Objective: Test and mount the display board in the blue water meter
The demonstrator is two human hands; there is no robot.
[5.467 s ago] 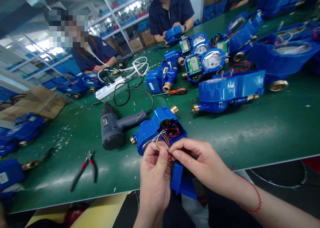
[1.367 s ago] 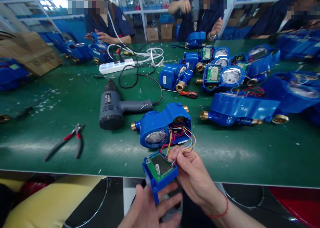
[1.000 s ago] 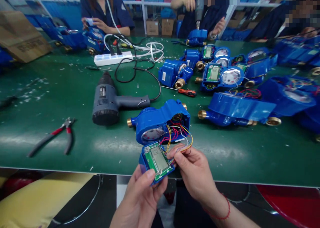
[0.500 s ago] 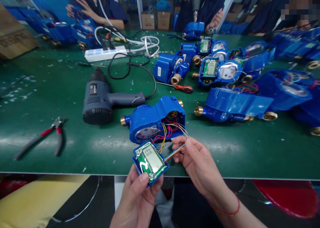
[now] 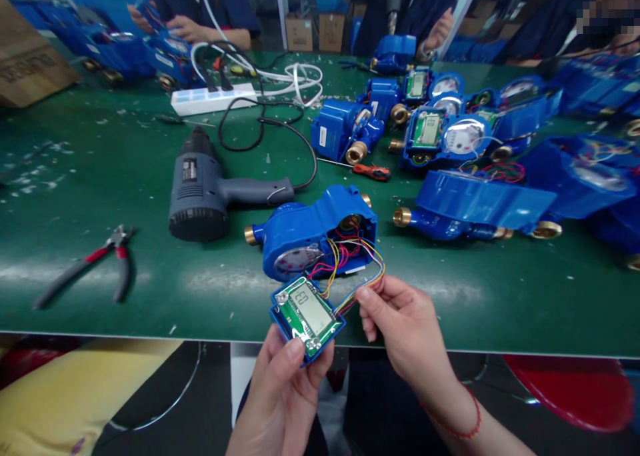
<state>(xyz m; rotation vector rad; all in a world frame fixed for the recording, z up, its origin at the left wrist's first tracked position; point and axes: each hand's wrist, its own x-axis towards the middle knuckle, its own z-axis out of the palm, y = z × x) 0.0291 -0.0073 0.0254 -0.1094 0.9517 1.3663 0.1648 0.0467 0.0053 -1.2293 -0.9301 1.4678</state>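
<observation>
My left hand (image 5: 290, 376) grips a circuit board module (image 5: 307, 316) in a blue housing, its small LCD facing up, over the table's front edge. Thin coloured wires (image 5: 373, 283) run from the board's right side, and my right hand (image 5: 403, 316) pinches them between thumb and fingers. Just beyond lies a blue water meter (image 5: 313, 226) with brass pipe ends and an open compartment. Red, yellow and white wires link that compartment to the board. The parts of the wires under my right fingers are hidden.
On the green table (image 5: 125, 189) lie a heat gun (image 5: 200, 189), cutting pliers (image 5: 117, 246), an orange-handled screwdriver (image 5: 371, 171) and a white power strip (image 5: 213, 99). Several more water meters (image 5: 475, 199) fill the right side. People work across the table, near a cardboard box (image 5: 30, 63).
My right fingers have slid down the wires toward the board, and the wires now loop above the hand. The module stays in my left hand. The view has shifted slightly.
</observation>
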